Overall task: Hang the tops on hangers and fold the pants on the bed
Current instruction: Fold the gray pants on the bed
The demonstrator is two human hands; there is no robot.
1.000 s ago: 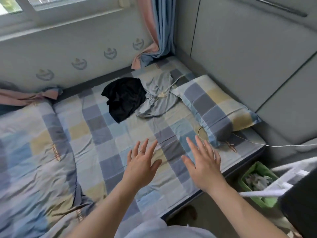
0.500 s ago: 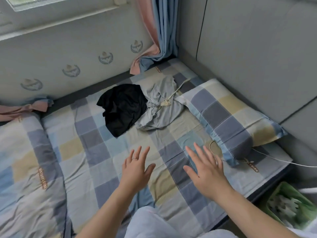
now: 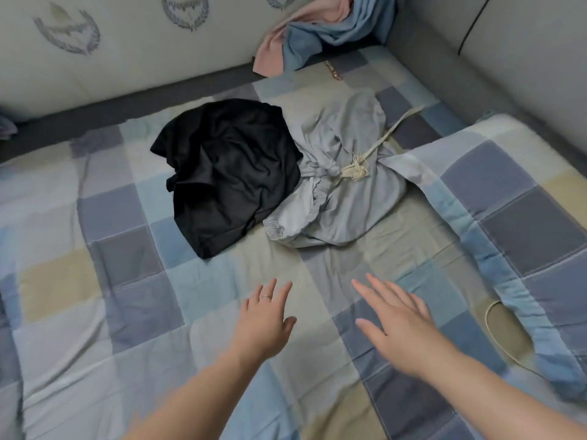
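Observation:
A crumpled black garment (image 3: 228,173) lies on the checked bed (image 3: 104,281), toward the far wall. Right beside it, touching, is a bunched light grey garment (image 3: 343,192) with an elastic waistband and a cream drawstring (image 3: 359,168). My left hand (image 3: 265,319), with a ring on one finger, hovers over the sheet below the black garment, fingers straight and spread, holding nothing. My right hand (image 3: 398,322) is stretched out next to it, also flat and empty, below the grey garment. No hanger is in view.
A checked pillow (image 3: 521,198) lies at the right, with a thin cord loop (image 3: 492,315) at its near corner. A pink and blue curtain (image 3: 317,30) hangs into the far corner. A padded wall (image 3: 127,58) runs behind, grey panels (image 3: 508,42) to the right.
The view has moved in closer and lower over the bed. Both hands have reached forward toward the two garments, staying flat and empty. The green bin and floor have left the view.

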